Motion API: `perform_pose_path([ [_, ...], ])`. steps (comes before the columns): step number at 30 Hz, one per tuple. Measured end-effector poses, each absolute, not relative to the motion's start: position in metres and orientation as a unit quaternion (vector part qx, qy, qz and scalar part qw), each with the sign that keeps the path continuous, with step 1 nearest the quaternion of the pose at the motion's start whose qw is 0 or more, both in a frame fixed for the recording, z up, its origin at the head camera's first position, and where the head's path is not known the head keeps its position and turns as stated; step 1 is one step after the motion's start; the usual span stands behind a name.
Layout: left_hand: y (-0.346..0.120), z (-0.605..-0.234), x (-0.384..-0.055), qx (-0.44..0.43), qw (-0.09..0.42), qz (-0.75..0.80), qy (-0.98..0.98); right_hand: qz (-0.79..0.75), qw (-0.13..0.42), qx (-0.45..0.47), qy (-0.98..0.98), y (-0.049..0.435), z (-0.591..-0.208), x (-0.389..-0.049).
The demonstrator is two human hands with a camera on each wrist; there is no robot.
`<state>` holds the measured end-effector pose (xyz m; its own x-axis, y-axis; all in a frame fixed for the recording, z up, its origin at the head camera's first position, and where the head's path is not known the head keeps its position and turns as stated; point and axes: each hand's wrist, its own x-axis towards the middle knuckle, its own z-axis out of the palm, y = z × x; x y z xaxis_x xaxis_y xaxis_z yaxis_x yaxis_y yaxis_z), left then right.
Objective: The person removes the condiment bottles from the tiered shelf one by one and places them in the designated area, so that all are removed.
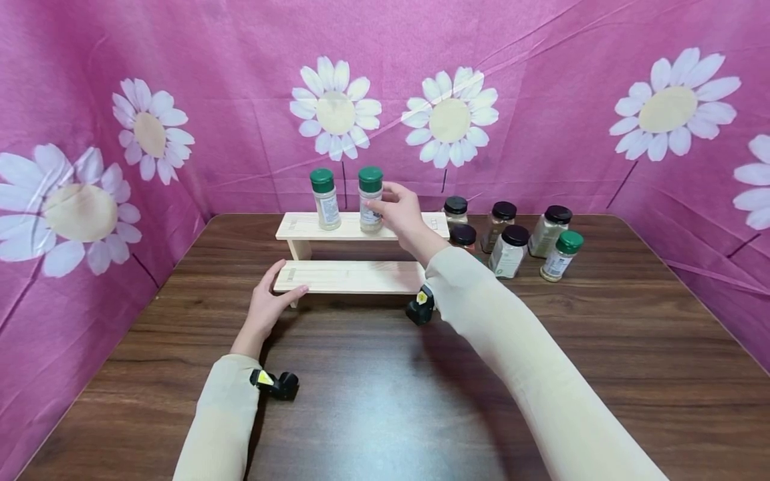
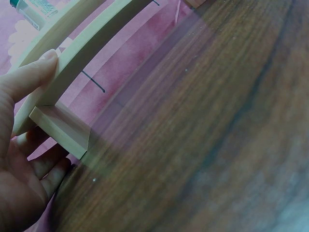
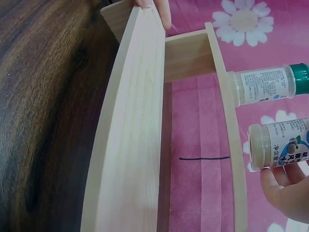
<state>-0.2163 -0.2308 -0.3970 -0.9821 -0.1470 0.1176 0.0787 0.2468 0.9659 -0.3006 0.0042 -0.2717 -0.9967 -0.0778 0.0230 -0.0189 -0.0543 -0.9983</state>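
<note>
A two-tier wooden rack (image 1: 351,275) stands on the table. My left hand (image 1: 269,308) grips the left end of its lower shelf; in the left wrist view the thumb (image 2: 36,72) lies along the board and the other fingers reach past its end. My right hand (image 1: 402,215) holds a green-capped spice jar (image 1: 371,200) upright at the upper shelf. In the right wrist view a small gap shows between this jar's base (image 3: 259,147) and the shelf board (image 3: 231,145). Left of it, another green-capped jar (image 1: 326,200) stands on the upper shelf.
Right of the rack stand several black-capped jars (image 1: 508,252) and one green-capped jar (image 1: 561,256); my right forearm partly covers the things nearest the rack. A pink cloth with daisies (image 1: 252,133) hangs behind the brown wooden table (image 1: 361,387).
</note>
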Motion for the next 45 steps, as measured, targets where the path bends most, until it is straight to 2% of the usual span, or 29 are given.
perform_pose_path([
  [5,-0.230,-0.397,-0.216,0.021,0.089,-0.610,-0.787,-0.736,0.036,-0.037,0.675,0.010,-0.267,-0.294],
  [14,-0.228,-0.396,-0.216,0.024,0.092,-0.605,-0.791,-0.695,0.011,-0.086,0.713,0.023,-0.258,-0.282],
  [45,-0.232,-0.397,-0.217,0.022,0.092,-0.615,-0.783,-0.665,0.031,-0.161,0.728,0.080,-0.240,-0.239],
])
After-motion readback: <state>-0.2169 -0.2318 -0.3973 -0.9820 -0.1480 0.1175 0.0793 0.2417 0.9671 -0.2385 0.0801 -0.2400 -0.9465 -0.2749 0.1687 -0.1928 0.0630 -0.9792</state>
